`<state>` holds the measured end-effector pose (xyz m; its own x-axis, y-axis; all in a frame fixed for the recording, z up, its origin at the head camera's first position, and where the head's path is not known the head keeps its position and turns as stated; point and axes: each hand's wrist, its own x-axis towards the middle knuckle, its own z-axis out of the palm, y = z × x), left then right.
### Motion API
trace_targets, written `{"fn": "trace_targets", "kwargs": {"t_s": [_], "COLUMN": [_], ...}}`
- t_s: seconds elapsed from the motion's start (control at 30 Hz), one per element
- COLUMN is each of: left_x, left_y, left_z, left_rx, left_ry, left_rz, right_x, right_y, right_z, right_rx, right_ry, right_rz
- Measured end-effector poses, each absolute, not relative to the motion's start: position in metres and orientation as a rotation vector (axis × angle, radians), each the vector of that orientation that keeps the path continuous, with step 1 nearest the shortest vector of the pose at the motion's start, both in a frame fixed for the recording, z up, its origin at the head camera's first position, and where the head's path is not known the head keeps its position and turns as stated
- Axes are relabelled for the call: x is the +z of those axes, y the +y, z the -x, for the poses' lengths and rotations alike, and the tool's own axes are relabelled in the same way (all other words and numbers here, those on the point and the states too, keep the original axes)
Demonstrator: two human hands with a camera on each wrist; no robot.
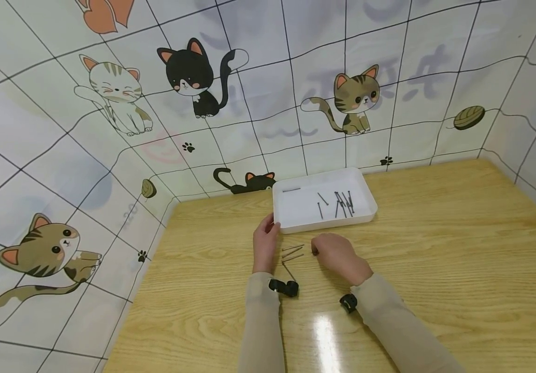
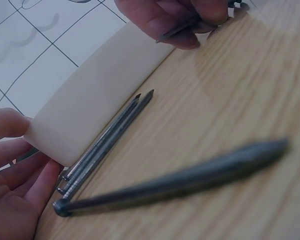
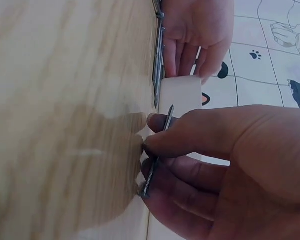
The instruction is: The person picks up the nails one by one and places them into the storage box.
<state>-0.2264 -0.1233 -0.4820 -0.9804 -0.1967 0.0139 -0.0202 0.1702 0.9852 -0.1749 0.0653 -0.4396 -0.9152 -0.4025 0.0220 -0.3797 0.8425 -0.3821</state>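
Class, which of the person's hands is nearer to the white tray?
Left. The left hand grips the white tray at its near left corner; the right hand, pinching a nail, is in front of the tray, apart.

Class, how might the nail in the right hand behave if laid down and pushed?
The nail is likely stiff: its metallic shank looks straight. It may roll, since the shank seems round, probably curving because the nail head is wider.

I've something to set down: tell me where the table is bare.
Bare: the table right of the white tray and right hand, and left of the left hand. Crowded: between the hands, where loose nails lie.
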Motion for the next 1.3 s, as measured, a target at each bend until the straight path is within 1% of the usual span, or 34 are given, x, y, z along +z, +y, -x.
{"fn": "trace_targets", "kwargs": {"t_s": [0.9, 1.3], "left_x": [-0.487, -0.485], "left_y": [-0.126, -0.124], "left_z": [0.228, 0.227], "left_rx": [-1.903, -1.957], "left_ry": [-2.279, -2.258], "left_rz": [-0.180, -0.156], "right_x": [-0.441, -0.435], "right_y": [0.067, 0.074], "right_z": [0.186, 0.196], "right_rx": [-0.780, -1.111], "right_ry": [2.880, 2.741], "right_rz": [0.637, 0.607]}}
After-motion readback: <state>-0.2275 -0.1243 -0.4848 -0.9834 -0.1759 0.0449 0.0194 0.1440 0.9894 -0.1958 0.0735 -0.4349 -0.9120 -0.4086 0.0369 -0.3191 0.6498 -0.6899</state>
